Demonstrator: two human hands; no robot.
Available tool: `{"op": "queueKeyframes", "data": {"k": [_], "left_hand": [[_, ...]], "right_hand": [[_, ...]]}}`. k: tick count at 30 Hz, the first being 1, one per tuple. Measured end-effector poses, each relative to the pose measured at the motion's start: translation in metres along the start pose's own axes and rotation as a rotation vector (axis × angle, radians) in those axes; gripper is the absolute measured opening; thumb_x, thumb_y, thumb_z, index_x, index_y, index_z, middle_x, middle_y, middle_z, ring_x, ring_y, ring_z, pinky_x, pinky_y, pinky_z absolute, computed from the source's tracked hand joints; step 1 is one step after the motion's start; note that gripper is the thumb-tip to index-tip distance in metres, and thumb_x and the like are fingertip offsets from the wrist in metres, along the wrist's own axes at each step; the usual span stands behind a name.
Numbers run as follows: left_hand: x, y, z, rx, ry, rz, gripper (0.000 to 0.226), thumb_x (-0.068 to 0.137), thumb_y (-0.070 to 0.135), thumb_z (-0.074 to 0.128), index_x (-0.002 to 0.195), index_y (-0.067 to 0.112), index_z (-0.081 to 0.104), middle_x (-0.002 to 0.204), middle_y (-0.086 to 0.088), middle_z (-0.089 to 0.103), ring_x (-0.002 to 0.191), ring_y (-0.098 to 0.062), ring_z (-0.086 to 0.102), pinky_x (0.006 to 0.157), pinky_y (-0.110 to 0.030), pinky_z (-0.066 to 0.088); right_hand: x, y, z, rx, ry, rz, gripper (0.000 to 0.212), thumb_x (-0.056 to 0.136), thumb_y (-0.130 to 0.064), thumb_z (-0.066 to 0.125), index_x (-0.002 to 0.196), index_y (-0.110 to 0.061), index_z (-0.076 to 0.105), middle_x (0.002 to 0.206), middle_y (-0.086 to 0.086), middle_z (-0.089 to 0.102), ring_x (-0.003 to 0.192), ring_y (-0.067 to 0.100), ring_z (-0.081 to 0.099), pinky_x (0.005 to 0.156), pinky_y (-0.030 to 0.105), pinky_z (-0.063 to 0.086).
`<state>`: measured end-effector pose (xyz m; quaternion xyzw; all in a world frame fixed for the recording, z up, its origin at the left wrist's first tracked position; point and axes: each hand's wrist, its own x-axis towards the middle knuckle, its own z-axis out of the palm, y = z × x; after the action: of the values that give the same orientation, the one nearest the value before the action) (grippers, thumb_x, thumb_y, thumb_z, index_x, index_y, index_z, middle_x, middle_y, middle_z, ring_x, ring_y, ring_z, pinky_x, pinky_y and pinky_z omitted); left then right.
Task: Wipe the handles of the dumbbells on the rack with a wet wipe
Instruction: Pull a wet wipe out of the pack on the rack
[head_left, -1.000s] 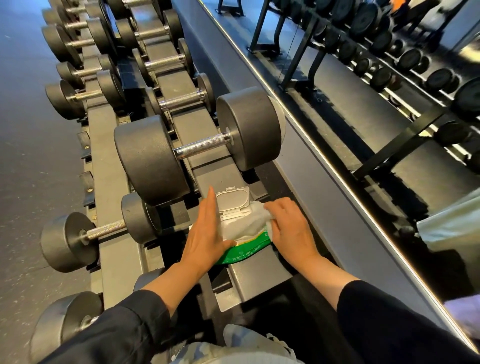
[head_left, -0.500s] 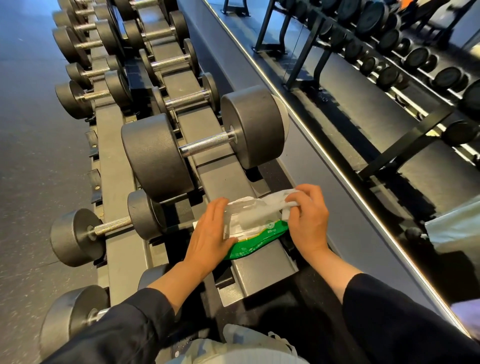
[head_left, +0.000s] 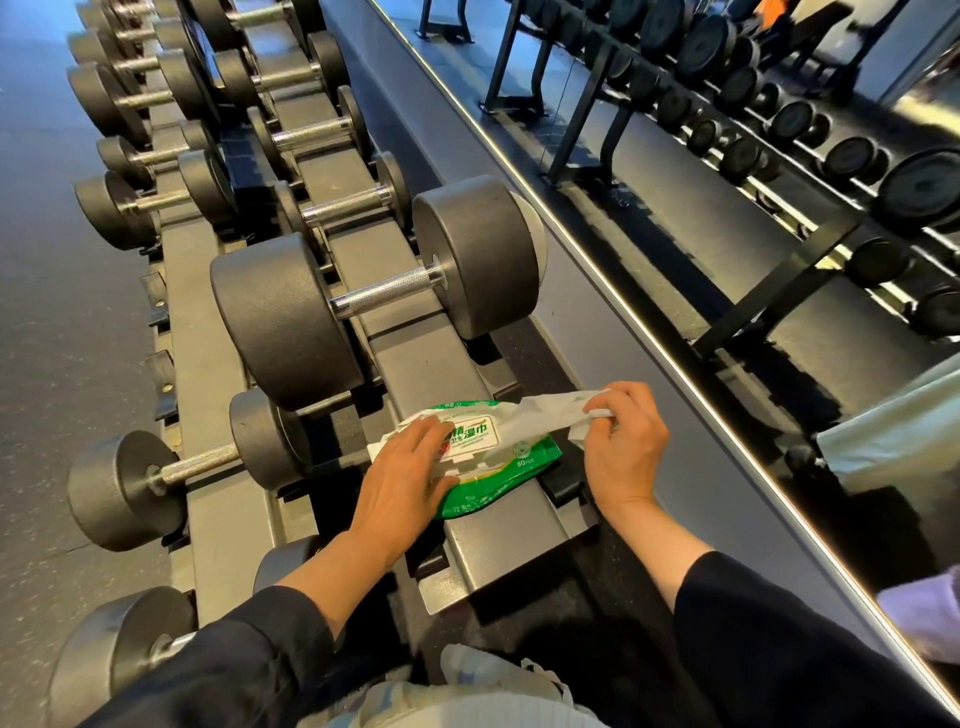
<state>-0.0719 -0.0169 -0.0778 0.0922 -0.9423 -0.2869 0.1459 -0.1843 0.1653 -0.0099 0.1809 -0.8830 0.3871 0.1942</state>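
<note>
A green and white pack of wet wipes (head_left: 498, 457) lies on the near end of the upper shelf of the grey dumbbell rack (head_left: 498, 540). My left hand (head_left: 405, 483) presses flat on the pack's closed lid. My right hand (head_left: 623, 441) pinches a white wet wipe (head_left: 545, 415) that stretches out of the pack to the right. Just beyond the pack sits a large dumbbell with a knurled steel handle (head_left: 387, 291). A smaller dumbbell (head_left: 202, 462) lies on the lower shelf to the left.
Several more dumbbells (head_left: 322, 135) line both shelves toward the far end. A mirror wall (head_left: 727, 208) runs along the right and reflects the rack. Dark rubber floor (head_left: 57, 338) lies to the left. A pale bag (head_left: 493, 675) hangs below my arms.
The pack's lid, open a second ago, is now closed under my left hand. My right hand has drawn the wipe out of the pack toward the right.
</note>
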Motion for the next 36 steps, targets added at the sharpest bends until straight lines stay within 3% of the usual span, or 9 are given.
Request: {"op": "queueKeyframes", "data": {"k": [4, 7, 14, 17, 20, 26, 29, 32, 36], "left_hand": [[0.003, -0.001, 0.001, 0.031, 0.01, 0.033, 0.073, 0.068, 0.029, 0.084, 0.131, 0.014, 0.052, 0.13, -0.01, 0.057, 0.123, -0.03, 0.05, 0.108, -0.05, 0.032], [0.006, 0.004, 0.003, 0.011, 0.01, 0.05, 0.071, 0.067, 0.026, 0.085, 0.129, 0.013, 0.054, 0.127, -0.01, 0.058, 0.119, -0.03, 0.053, 0.104, -0.044, 0.033], [0.011, 0.003, 0.011, 0.005, -0.031, 0.032, 0.066, 0.078, 0.036, 0.075, 0.134, 0.014, 0.05, 0.136, -0.007, 0.053, 0.126, -0.025, 0.047, 0.111, -0.042, 0.029], [0.015, 0.004, 0.014, 0.036, -0.042, 0.039, 0.065, 0.079, 0.038, 0.073, 0.135, 0.013, 0.05, 0.137, -0.008, 0.052, 0.126, -0.026, 0.048, 0.109, -0.043, 0.031], [0.017, 0.004, 0.017, 0.084, -0.072, 0.053, 0.069, 0.077, 0.034, 0.076, 0.137, 0.014, 0.048, 0.139, -0.008, 0.05, 0.127, -0.027, 0.047, 0.107, -0.044, 0.032], [0.018, 0.004, 0.015, 0.129, -0.075, 0.039, 0.068, 0.075, 0.032, 0.078, 0.135, 0.014, 0.051, 0.13, -0.01, 0.057, 0.119, -0.03, 0.052, 0.101, -0.046, 0.036], [0.018, 0.0, 0.015, 0.129, -0.069, -0.001, 0.068, 0.076, 0.034, 0.077, 0.135, 0.015, 0.051, 0.13, -0.008, 0.057, 0.119, -0.03, 0.052, 0.101, -0.045, 0.037], [0.017, -0.001, 0.015, 0.074, -0.06, -0.02, 0.069, 0.076, 0.036, 0.077, 0.136, 0.016, 0.05, 0.134, -0.006, 0.055, 0.123, -0.027, 0.05, 0.105, -0.044, 0.034], [0.013, -0.001, 0.01, 0.018, -0.073, -0.011, 0.075, 0.076, 0.04, 0.075, 0.14, 0.014, 0.045, 0.142, -0.008, 0.048, 0.129, -0.026, 0.044, 0.11, -0.041, 0.03]], "right_hand": [[-0.006, 0.0, 0.01, -0.067, -0.312, -0.086, 0.008, 0.081, 0.001, 0.059, 0.082, -0.007, 0.059, 0.102, 0.002, 0.051, 0.092, 0.014, 0.053, 0.067, 0.011, 0.043], [-0.018, -0.001, 0.02, -0.084, -0.54, -0.12, 0.026, 0.077, -0.019, 0.073, 0.096, -0.014, 0.057, 0.123, -0.005, 0.044, 0.108, 0.008, 0.043, 0.077, 0.011, 0.043], [-0.023, -0.009, 0.036, -0.191, -0.632, -0.189, 0.052, 0.088, -0.02, 0.064, 0.136, -0.022, 0.044, 0.139, 0.002, 0.038, 0.122, 0.017, 0.036, 0.093, 0.027, 0.044], [-0.027, -0.005, 0.037, -0.223, -0.552, -0.253, 0.024, 0.087, -0.015, 0.064, 0.11, -0.009, 0.063, 0.128, 0.007, 0.052, 0.113, 0.02, 0.046, 0.083, 0.02, 0.041], [-0.029, 0.0, 0.038, -0.218, -0.503, -0.273, 0.004, 0.084, -0.007, 0.066, 0.086, -0.007, 0.062, 0.097, 0.007, 0.06, 0.088, 0.02, 0.055, 0.065, 0.024, 0.05], [-0.026, -0.001, 0.021, -0.216, -0.374, -0.282, 0.024, 0.073, 0.008, 0.065, 0.069, -0.011, 0.05, 0.067, 0.003, 0.051, 0.061, 0.016, 0.049, 0.049, 0.024, 0.04], [-0.014, 0.007, 0.002, -0.215, -0.265, -0.107, 0.025, 0.078, 0.005, 0.06, 0.068, -0.014, 0.047, 0.066, -0.006, 0.044, 0.058, 0.006, 0.04, 0.05, 0.014, 0.03], [-0.007, 0.01, -0.01, -0.166, -0.234, 0.003, 0.022, 0.082, -0.004, 0.061, 0.072, -0.017, 0.046, 0.07, -0.01, 0.043, 0.063, -0.001, 0.041, 0.055, 0.01, 0.036], [-0.01, -0.002, -0.002, -0.026, -0.18, -0.012, 0.015, 0.086, -0.005, 0.061, 0.091, -0.017, 0.054, 0.086, -0.003, 0.054, 0.074, 0.007, 0.05, 0.061, 0.011, 0.039]]}}
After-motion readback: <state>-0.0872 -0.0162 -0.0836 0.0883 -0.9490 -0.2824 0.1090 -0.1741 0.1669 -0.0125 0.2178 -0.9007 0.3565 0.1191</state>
